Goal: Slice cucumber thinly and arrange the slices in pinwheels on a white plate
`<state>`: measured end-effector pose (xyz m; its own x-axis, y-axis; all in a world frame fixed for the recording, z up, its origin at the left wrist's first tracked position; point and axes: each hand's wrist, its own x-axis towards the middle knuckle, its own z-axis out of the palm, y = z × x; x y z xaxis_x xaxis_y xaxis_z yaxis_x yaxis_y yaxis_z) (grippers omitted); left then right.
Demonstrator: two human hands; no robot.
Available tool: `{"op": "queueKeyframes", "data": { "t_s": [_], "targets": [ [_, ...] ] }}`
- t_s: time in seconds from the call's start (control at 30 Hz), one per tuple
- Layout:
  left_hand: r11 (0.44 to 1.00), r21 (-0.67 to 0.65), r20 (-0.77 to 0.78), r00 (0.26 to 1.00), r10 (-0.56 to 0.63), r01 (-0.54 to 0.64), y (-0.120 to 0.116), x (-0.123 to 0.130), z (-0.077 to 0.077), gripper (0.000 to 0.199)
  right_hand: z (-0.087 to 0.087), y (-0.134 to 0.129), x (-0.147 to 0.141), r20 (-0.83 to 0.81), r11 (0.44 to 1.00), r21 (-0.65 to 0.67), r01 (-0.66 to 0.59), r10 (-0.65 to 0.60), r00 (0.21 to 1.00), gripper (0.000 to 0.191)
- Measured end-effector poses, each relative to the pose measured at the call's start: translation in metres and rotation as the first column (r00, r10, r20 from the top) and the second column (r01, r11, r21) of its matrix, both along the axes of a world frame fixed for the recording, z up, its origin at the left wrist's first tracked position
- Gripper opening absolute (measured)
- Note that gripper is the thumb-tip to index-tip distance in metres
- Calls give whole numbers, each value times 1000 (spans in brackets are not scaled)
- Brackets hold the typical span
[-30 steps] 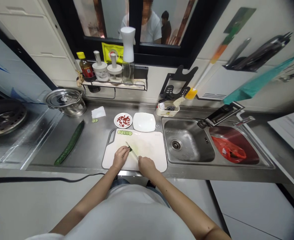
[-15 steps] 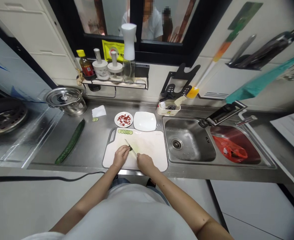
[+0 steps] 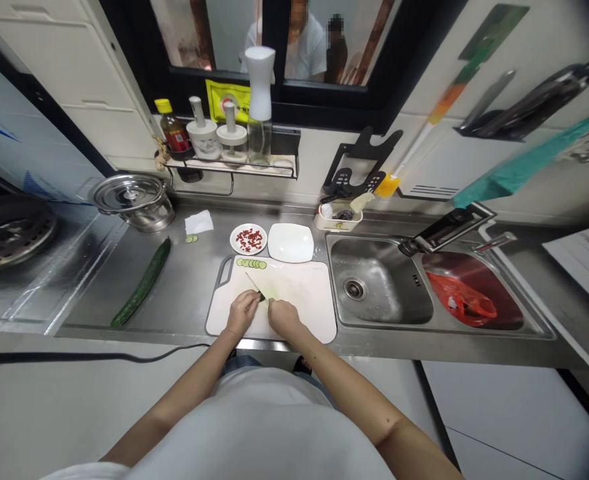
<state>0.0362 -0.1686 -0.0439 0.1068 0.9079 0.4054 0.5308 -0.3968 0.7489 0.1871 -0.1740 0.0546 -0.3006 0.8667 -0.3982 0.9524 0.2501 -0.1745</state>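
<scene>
My right hand (image 3: 284, 319) is closed round the handle of a knife (image 3: 254, 283), whose blade points up and to the left over the white cutting board (image 3: 309, 293). Close by on the left, my left hand (image 3: 243, 312) pinches a small dark green piece of cucumber (image 3: 261, 297) against the blade; most of that piece is hidden by fingers and knife. A row of cucumber slices (image 3: 251, 264) lies overlapped along the board's far left edge. Beyond the board stand a round plate (image 3: 234, 243) with chopped red bits and a white square plate (image 3: 291, 243).
A whole cucumber (image 3: 144, 283) lies on the steel counter to the left, near a lidded pot (image 3: 147, 212), a white paper (image 3: 199, 222) and small slices (image 3: 191, 239). On the right is a double sink (image 3: 381, 313) with a red bag (image 3: 461, 300). A rack (image 3: 264, 169) holds bottles.
My right hand and the knife have shifted a little to the left and forward, so the blade reaches farther past the left fingers. My left hand stays nearly in place.
</scene>
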Motion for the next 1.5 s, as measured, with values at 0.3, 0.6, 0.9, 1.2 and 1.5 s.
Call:
{"op": "queueKeyframes", "data": {
  "t_s": [0.3,0.6,0.9,1.2,1.5],
  "targets": [
    [1000,-7,15,1000,0,0,0,0,2,19,1,-9,7,14,1000,-19,5,-5,1000,31],
    [1000,-4,2,1000,8,-8,0,0,0,18,-11,3,-1,-12,1000,4,11,-11,1000,33],
    [1000,-17,8,1000,17,-17,1,1,0,19,-15,3,2,-26,1000,14,13,-13,1000,32],
    [999,-32,10,1000,16,-16,1,1,3,19,-20,7,0,-26,1000,-15,2,-2,1000,31],
    [1000,-16,5,1000,18,-18,2,1,1,18,-15,21,-12,-55,999,-37,22,-24,998,31]
  ]
}}
